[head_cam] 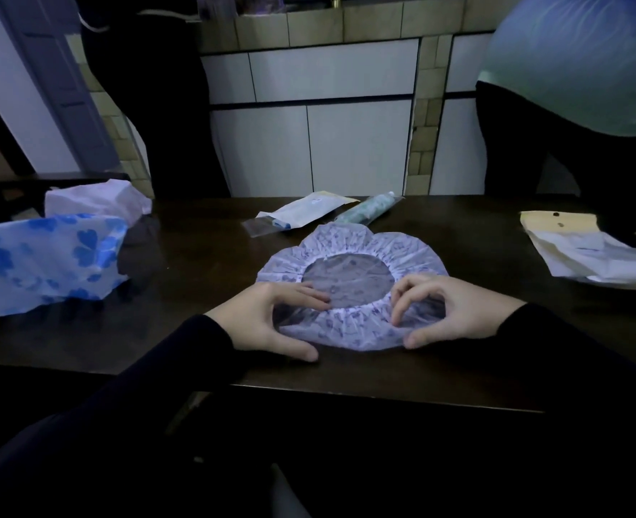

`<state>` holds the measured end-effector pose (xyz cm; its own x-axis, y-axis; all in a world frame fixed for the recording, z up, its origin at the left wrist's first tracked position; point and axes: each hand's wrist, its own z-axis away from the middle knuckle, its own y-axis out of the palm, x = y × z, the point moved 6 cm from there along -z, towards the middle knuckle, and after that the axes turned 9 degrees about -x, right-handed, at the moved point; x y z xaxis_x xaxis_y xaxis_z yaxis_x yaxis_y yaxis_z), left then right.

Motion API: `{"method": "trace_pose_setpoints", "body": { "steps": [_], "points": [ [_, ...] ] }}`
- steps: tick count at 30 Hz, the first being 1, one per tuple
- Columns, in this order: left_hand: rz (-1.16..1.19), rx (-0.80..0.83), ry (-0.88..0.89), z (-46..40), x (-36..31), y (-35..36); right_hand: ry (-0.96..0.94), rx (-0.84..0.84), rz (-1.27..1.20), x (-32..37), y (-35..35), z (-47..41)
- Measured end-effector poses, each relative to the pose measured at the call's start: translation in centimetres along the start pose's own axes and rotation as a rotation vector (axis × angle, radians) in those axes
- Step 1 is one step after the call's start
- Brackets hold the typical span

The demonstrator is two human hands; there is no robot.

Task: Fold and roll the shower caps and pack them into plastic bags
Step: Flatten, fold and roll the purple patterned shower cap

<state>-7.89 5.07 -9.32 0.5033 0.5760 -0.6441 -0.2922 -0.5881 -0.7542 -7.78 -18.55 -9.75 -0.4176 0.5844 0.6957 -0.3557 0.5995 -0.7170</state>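
Both hands (268,319) (454,312) grip the flat, upward-opening shower cap's (350,252) near rim

Purple-patterned shower cap (350,252), spread flat, opening up, on table (458,293)

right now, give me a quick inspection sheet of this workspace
surface: dark table, glossy.
job's things: shower cap spread flat, opening up; rolled cap in bag and flat plastic bags at the far edge.
clutter: blue-flowered bag and white bag at left; packets at right.
hands: left hand and right hand each pinch the cap's near rim.
cables: nothing seen.
surroundings: tiled counter with white cabinet doors; two people stand behind the table.
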Motion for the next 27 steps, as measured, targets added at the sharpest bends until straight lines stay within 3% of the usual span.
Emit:
{"method": "trace_pose_setpoints", "body": {
  "steps": [3, 8, 13, 16, 19, 22, 24, 27],
  "points": [
    [0.04, -0.053, 0.001, -0.1, 0.7, -0.7, -0.028, -0.178, -0.132, 0.0, -0.8, -0.2],
    [0.249, -0.432, -0.142, -1.0, 2.0, -3.7, -0.086, -0.468, -0.174, 0.3, -3.0, -0.1],
    [0.297, -0.543, -0.249, -2.9, 2.4, -4.6, -0.106, -0.598, 0.019, 0.2, -4.0, -1.4],
    [0.23, -0.559, -0.356, -4.0, 3.9, -4.8, -0.026, -0.704, -0.004, -0.2, -4.9, -2.9],
    [-0.074, -0.543, -0.435, -4.5, 4.5, -5.7, 0.18, -0.705, -0.047, -1.6, -5.4, -4.9],
    [-0.41, -0.525, -0.42, -4.2, 4.4, -7.0, 0.326, -0.635, 0.098, -2.8, -5.1, -6.5],
    [-0.491, -0.506, -0.381, -4.3, 4.8, -7.5, 0.386, -0.58, 0.187, -3.3, -5.0, -7.1],
    [-0.388, -0.566, -0.386, -4.6, 4.7, -7.7, 0.436, -0.501, 0.191, -3.0, -5.4, -7.8]
  ]
}}
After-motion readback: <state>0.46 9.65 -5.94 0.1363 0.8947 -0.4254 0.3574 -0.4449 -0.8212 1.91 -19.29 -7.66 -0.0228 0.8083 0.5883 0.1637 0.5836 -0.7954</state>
